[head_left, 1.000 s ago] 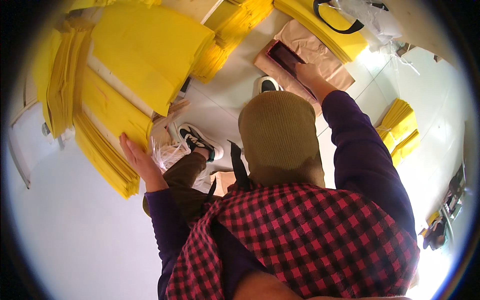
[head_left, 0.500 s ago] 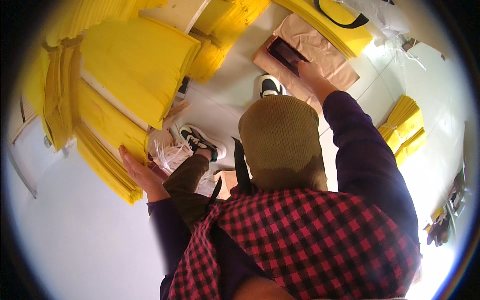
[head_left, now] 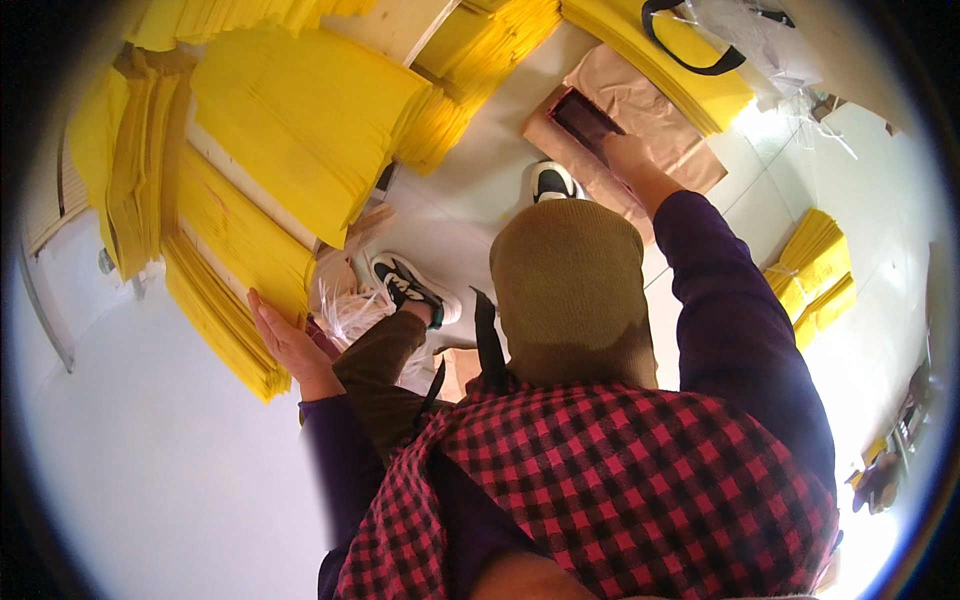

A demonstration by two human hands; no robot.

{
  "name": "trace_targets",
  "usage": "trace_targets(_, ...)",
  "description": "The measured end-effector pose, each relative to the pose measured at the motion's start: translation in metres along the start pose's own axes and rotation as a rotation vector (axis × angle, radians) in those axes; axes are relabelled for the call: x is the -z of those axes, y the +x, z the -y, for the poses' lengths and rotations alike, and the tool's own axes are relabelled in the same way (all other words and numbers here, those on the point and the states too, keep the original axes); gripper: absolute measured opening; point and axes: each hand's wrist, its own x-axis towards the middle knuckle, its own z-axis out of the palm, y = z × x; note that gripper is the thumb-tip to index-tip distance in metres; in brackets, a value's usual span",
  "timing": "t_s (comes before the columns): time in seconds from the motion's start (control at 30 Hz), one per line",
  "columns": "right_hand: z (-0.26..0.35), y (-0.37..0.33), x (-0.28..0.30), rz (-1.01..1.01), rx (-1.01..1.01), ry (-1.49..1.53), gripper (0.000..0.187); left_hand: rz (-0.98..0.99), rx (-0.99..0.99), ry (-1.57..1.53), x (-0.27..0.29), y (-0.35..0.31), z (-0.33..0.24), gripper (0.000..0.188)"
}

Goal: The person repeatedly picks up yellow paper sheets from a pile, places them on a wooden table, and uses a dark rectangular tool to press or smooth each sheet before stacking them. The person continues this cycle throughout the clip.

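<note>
My left hand [head_left: 290,347] has its fingers stretched out and rests against the near end of a stack of yellow sheets [head_left: 245,225]. Just past it, a dark red thing [head_left: 322,338] shows in part; its kind is unclear. My right hand [head_left: 628,160] reaches forward with its fingers curled at the near end of a shallow dark red open box [head_left: 580,117]. What those fingertips grip, if anything, is hidden. Beneath that box lies a folded piece of brown paper [head_left: 660,108] on the floor.
More yellow stacks stand at the far left [head_left: 130,170] and along the back [head_left: 490,50]. A tied yellow bundle [head_left: 815,270] lies at right. White plastic strands [head_left: 350,308] lie by my shoe [head_left: 410,288]. At the back right are a black strap [head_left: 705,65] and clear plastic [head_left: 770,45].
The surroundings have shifted slightly right and down in the picture. Both hands stay at nearly the same places, the left by the yellow stack and the right at the dark red box.
</note>
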Motion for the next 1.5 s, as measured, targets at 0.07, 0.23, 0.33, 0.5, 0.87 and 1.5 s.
trace_targets(0.07, 0.001, 0.001, -0.007, 0.011, -0.028, 0.010, 0.020, 0.002, -0.004, 0.021, 0.000, 0.000, 0.000, 0.048)
trace_targets(0.23, -0.007, 0.017, -0.030, -0.008, -0.029, -0.003, 0.021, -0.039, -0.027, 0.020, 0.000, -0.004, 0.008, 0.045)
trace_targets(0.33, -0.008, 0.020, -0.040, -0.145, -0.006, 0.104, 0.022, -0.078, -0.055, 0.076, 0.008, -0.005, 0.017, 0.042)
trace_targets(0.5, -0.007, 0.022, -0.028, -0.018, -0.056, -0.067, 0.025, -0.061, -0.084, 0.007, 0.019, -0.010, 0.031, 0.042)
trace_targets(0.87, -0.005, -0.028, 0.020, -0.123, 0.069, -0.053, 0.032, -0.062, -0.187, -0.022, 0.016, -0.040, 0.039, 0.056)
trace_targets(1.5, -0.018, -0.021, -0.001, -0.150, 0.077, -0.024, 0.032, -0.059, -0.376, 0.288, 0.029, -0.012, 0.058, 0.080)
